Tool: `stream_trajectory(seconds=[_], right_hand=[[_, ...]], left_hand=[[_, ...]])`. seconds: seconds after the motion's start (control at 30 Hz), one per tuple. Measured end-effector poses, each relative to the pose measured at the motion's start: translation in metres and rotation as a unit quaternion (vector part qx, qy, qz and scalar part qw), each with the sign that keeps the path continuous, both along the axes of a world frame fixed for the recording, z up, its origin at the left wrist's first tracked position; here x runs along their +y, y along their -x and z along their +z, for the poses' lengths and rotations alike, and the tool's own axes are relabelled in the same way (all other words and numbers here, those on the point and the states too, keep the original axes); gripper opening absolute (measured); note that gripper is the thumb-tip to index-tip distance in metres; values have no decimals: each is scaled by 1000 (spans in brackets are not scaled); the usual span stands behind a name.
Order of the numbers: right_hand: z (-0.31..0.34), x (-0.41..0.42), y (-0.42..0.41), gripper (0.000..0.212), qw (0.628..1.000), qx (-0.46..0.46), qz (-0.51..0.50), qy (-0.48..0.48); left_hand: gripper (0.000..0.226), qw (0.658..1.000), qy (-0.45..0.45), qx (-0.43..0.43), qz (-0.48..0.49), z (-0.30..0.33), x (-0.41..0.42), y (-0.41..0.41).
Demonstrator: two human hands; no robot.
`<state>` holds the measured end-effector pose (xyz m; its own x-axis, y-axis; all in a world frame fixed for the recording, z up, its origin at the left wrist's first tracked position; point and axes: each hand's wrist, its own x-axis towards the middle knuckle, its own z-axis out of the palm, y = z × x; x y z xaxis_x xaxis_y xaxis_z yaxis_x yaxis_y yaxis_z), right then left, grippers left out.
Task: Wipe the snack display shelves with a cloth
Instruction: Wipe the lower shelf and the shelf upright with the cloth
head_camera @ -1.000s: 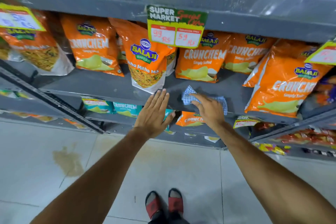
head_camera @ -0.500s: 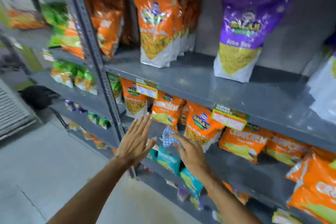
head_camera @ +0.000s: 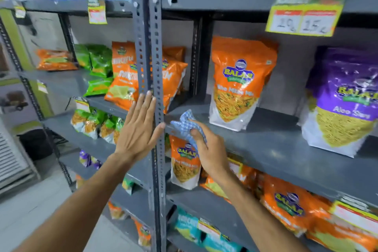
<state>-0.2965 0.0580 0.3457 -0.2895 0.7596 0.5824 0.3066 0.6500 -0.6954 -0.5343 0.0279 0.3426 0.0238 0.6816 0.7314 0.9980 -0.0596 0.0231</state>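
Grey shelf (head_camera: 266,149): your right hand (head_camera: 210,155) is gripping the cloth (head_camera: 184,127) beside the post (head_camera: 155,67), left hand (head_camera: 137,129) flat open, empty; next you're wiping rightward.

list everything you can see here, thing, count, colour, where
cloth: one, blue and white check, at the left front of the middle shelf, bunched in the right hand
shelf: several grey metal levels, two bays
upright post: one, grey, perforated, centre
orange mix bag: one, orange and white, standing on the middle shelf
purple bag: one, purple and white, right of it
price tag: one, yellow, upper shelf edge, right
green packets: a few, left bay
left hand: open, flat against the post
right hand: closed on the cloth
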Motion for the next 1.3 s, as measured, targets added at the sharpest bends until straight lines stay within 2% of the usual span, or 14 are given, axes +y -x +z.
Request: stream_trajectory(seconds=[0.1,0.2,0.3,0.4,0.5,0.6,0.73,0.8,0.93,1.1,1.2,1.3], right_hand=[[24,36,43,33,998,31,-60,-13],[49,78,70,34,984,19,-170,-53],[71,134,87,43,958,-57,-272,-69],[83,190,101,57,937,-146,-313,-47],[83,225,110,27,915,-242,-321,-44],[69,250,121,28,896,-315,-314,-8],[38,287,117,31,850,-404,-324,96],[29,290,116,31,857,-391,-305,141],[24,268,128,25,867,-374,-289,158],[29,176,145,18,892,-387,-212,96],[36,123,149,13,887,-400,-208,102],[35,83,141,10,909,-358,-189,95]], left_hand=[[76,998,-55,-6,-33,30,37,22],[74,992,-98,-8,-82,50,74,24],[72,986,-125,-22,-104,51,103,20],[71,979,-161,-44,-115,44,121,18],[74,969,-205,-23,-133,37,134,25],[77,963,-225,-13,-147,32,142,31],[76,958,-238,-15,-162,28,148,32],[76,954,-248,-15,-166,28,150,33],[73,949,-261,-18,-175,28,150,32],[75,951,-257,-24,-173,29,149,31],[75,953,-250,-27,-170,31,147,31],[71,953,-251,-25,-167,31,147,31]])
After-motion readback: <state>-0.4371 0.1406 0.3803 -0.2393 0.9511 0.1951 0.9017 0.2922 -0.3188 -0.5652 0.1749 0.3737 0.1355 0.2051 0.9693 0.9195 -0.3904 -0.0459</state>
